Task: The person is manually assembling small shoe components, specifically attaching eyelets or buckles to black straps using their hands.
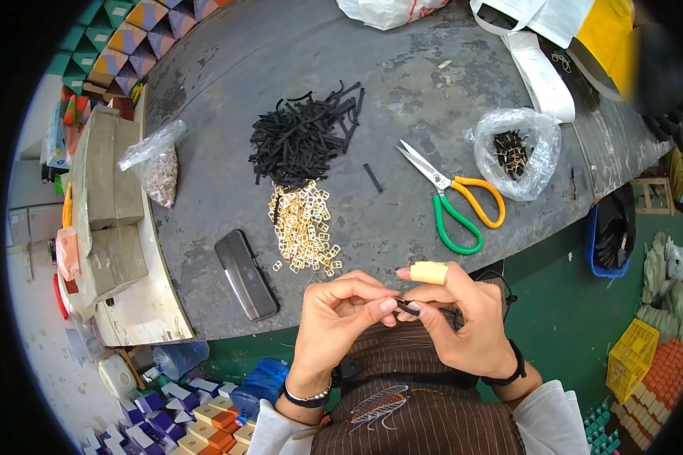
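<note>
My left hand (340, 312) and my right hand (469, 321) meet in front of my lap, just off the table's near edge. Between both thumbs and fingertips they pinch a short black strap (408, 307); a small gold glint shows on it, but whether a buckle is on it is too small to tell. Yellow tape (429, 272) wraps my right index finger. Beyond my hands lies a heap of small gold buckles (303, 231), touching a larger pile of black straps (300, 136). One loose black strap (372, 178) lies to the right of the pile.
Scissors (451, 189) with green and orange handles lie right of centre. A clear bag (514, 155) holds strapped buckles. A phone (246, 274) rests at left, with a small plastic bag (157, 163) farther back. Boxes (114, 171) stand along the left edge.
</note>
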The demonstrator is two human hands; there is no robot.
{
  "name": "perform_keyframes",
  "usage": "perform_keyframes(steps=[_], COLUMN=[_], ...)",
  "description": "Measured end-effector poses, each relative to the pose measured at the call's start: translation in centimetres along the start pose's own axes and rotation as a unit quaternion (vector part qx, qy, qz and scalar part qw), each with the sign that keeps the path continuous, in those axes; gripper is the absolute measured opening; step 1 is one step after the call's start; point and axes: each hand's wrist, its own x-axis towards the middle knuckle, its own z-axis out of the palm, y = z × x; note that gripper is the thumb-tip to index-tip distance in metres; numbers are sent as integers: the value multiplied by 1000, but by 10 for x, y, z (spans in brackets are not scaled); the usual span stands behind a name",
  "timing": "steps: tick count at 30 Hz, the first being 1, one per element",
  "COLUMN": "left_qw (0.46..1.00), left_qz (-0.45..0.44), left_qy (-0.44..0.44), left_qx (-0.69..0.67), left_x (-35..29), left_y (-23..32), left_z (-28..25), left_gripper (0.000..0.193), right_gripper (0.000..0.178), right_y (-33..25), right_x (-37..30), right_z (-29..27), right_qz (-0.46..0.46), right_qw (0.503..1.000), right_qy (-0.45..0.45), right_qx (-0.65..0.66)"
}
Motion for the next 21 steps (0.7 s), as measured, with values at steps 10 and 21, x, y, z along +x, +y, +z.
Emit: perform_keyframes(steps=[10,21], left_qw=[1000,1000], left_qz=[-12,7], left_qy=[3,23], left_qx=[-5,10], left_x=[1,-1], left_y=[2,4], left_z=[-2,5], left_gripper=[8,9], right_gripper=[27,27], right_y=[0,-4], right_x=[0,1], right_z=[-2,-6], right_qz=[-12,30], right_qw=[1000,998], right_qy=[-19,-40], right_qx=[-10,43])
